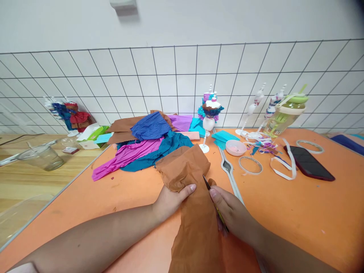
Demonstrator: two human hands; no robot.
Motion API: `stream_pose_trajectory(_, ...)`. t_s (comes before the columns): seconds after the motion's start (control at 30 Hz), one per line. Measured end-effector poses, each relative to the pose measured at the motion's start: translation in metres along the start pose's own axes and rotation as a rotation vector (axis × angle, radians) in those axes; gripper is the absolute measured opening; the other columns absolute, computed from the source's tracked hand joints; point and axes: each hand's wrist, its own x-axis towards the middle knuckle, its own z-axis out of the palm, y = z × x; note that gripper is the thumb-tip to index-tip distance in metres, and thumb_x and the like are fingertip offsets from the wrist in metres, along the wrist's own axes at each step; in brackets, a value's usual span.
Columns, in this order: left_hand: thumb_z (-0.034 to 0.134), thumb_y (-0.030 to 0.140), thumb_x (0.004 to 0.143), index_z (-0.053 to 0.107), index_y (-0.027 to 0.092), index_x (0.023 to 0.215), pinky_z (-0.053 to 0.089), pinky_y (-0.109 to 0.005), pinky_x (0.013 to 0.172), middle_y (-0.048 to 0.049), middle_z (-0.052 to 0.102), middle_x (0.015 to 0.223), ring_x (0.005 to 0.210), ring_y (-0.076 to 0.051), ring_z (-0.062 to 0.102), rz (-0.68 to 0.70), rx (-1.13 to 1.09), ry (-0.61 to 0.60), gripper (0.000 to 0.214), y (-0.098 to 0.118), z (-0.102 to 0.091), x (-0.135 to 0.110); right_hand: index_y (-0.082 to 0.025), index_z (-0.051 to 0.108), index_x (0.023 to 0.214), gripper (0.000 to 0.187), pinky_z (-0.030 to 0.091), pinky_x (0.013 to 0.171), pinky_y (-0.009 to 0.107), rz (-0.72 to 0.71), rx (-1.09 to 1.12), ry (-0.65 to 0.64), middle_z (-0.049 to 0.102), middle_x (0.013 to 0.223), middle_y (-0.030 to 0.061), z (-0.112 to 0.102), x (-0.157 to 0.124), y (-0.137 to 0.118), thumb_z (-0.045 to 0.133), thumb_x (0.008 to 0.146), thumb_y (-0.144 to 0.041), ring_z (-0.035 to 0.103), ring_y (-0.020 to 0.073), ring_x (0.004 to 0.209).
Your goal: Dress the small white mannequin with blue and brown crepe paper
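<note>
One hand, the left hand [170, 202], has its fingers closed on a strip of brown paper [197, 235], its thumb lying across the top and the other fingers hidden underneath. The right hand [231, 209] pinches a thin pointed tool [222, 220] between thumb and fingers, its dark tip at the paper's right edge. The paper is over the middle of the orange worktop [133, 223], crumpled and folded over at its twelve o'clock end and running flatter toward six.

The left forearm [93, 237] comes in from eight o'clock, almost straight; the right forearm [290, 248] comes in from four, the hand turned inward.

From the brown paper, a heap of coloured paper [150, 127] lies between ten and eleven o'clock. A white goblet [209, 124] dressed in paper stands just past twelve, a pink bowl [236, 148] sits between one and two, and a green-lidded bottle [280, 121] stands near two. Between two and three are a roll of tape [261, 167] and a phone [313, 163]. Toward nine, a glass jug [47, 161] rests on a wooden surface [31, 182]. A tiled wall [162, 83] crosses behind at twelve.
</note>
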Motion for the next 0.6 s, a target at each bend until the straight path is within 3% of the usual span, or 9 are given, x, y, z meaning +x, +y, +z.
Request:
stream_pose_trajectory(0.17,0.071,0.040,0.079,0.062,0.020,0.116,0.046,-0.042,0.104,-0.0092,0.065,0.126,0.118,-0.027,0.059,0.007,0.020,0.003,0.044,-0.0005,-0.0005,0.0006,-0.023,0.048,0.082,0.050,0.040,0.041,0.025,-0.017,0.058,-0.040,0.057,0.058,-0.0030,-0.0008,-0.0005,-0.0003,0.028,0.093,-0.067,0.053,0.0131,0.043)
stream_pose_trajectory(0.33,0.072,0.041,0.077,0.063,0.019,0.112,0.046,-0.042,0.102,-0.0094,0.066,0.123,0.116,-0.028,0.059,-0.004,-0.005,0.034,0.042,-0.0013,-0.0014,0.0011,-0.022,0.051,0.081,0.054,0.041,0.044,0.026,-0.019,0.076,-0.092,0.053,0.053,-0.0034,-0.0009,-0.0013,0.0023,0.024,0.094,-0.066,0.052,0.0141,0.044)
stream_pose_trajectory(0.47,0.072,0.040,0.078,0.061,0.019,0.116,0.046,-0.042,0.103,-0.0092,0.065,0.125,0.117,-0.028,0.059,0.000,-0.026,0.012,0.045,-0.0007,-0.0010,0.0010,-0.021,0.051,0.081,0.051,0.042,0.050,0.025,-0.057,0.044,-0.060,0.057,0.061,-0.0022,-0.0024,-0.0010,0.0015,0.026,0.096,-0.063,0.053,0.0130,0.051)
stream_pose_trajectory(0.6,0.069,0.039,0.080,0.060,0.018,0.116,0.048,-0.041,0.101,-0.0104,0.065,0.125,0.116,-0.027,0.059,-0.009,-0.009,-0.035,0.043,-0.0013,-0.0014,0.0011,-0.022,0.049,0.079,0.050,0.041,0.047,0.024,-0.063,0.065,-0.042,0.055,0.063,-0.0021,-0.0020,-0.0005,0.0025,0.027,0.096,-0.063,0.053,0.0126,0.052)
